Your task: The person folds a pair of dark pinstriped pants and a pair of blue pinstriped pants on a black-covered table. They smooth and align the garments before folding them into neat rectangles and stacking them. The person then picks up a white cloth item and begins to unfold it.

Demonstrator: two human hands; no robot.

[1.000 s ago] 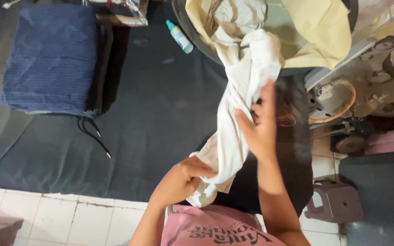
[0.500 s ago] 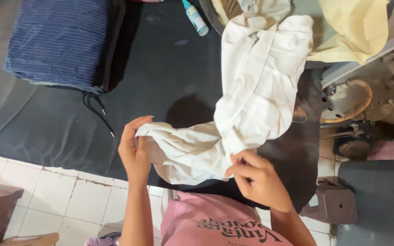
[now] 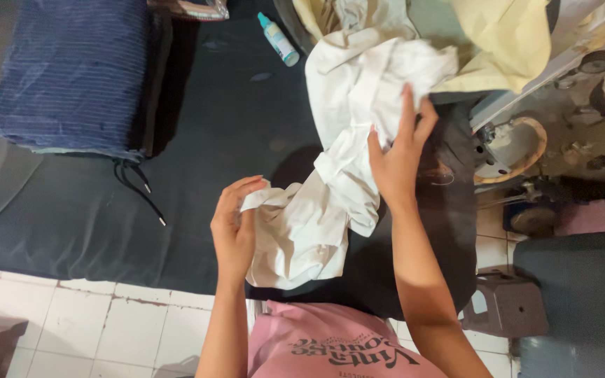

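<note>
A crumpled white garment (image 3: 344, 140) hangs from a dark basin (image 3: 290, 21) of laundry down over the dark padded surface (image 3: 232, 140). My left hand (image 3: 236, 227) pinches the garment's lower edge near the surface's front. My right hand (image 3: 397, 157) reaches higher up and grips a fold of the same white cloth, fingers spread over it. A pale yellow cloth (image 3: 498, 38) lies in the basin behind the garment.
A folded blue striped stack (image 3: 71, 73) with black drawstrings (image 3: 138, 189) sits at the left. A small teal-capped bottle (image 3: 278, 40) lies near the basin. A sewing machine (image 3: 561, 105) stands at the right, a small plastic stool (image 3: 505, 304) below it on white tiles.
My right hand let go of the garment's lower edge and moved up to grip it higher. My left hand stayed on the lower edge, shifting slightly right. The garment bunched together.
</note>
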